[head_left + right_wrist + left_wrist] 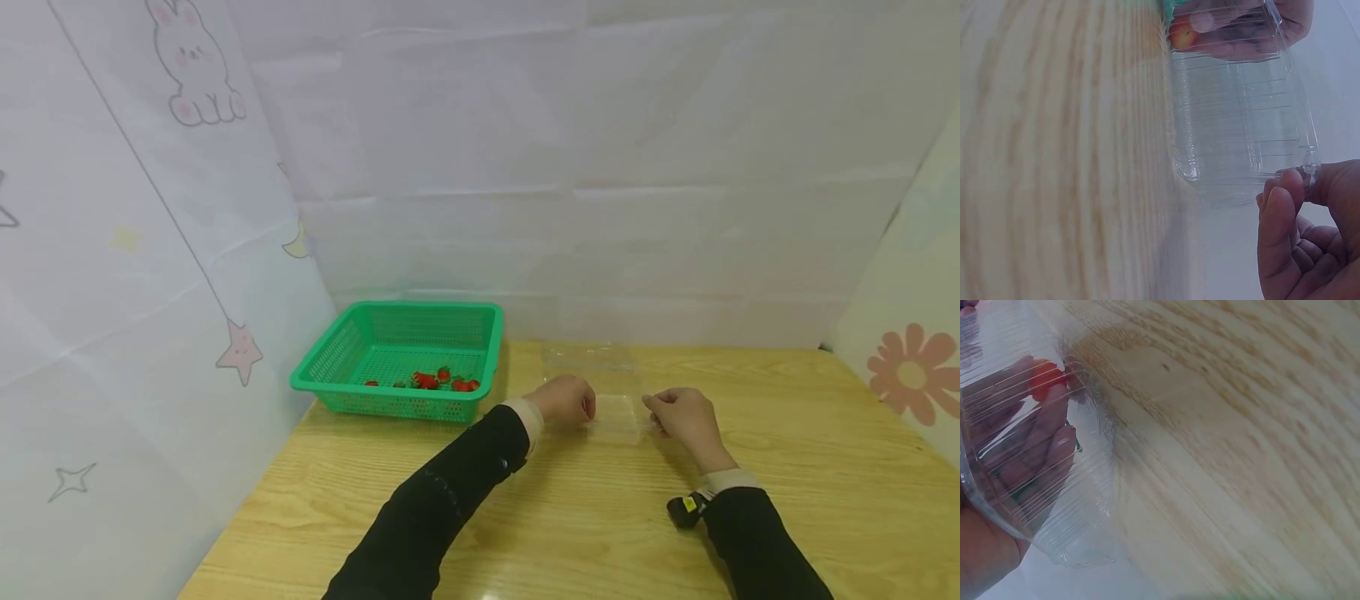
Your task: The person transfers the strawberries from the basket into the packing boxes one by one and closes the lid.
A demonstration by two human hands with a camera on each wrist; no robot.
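Left fingers [587, 402] pinch a strawberry [1046, 380] (hidden in the head view); right fingers [1277, 215] grip a clear container [1229, 119]. A green basket [390, 391] holds more strawberries [425, 381].

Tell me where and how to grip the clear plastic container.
Probably pinch the clear plastic container by its upper rim at the right end, coming from the right: that thin edge stands above the tabletop, and the right hand pinches it; the left hand crowds the opposite end.
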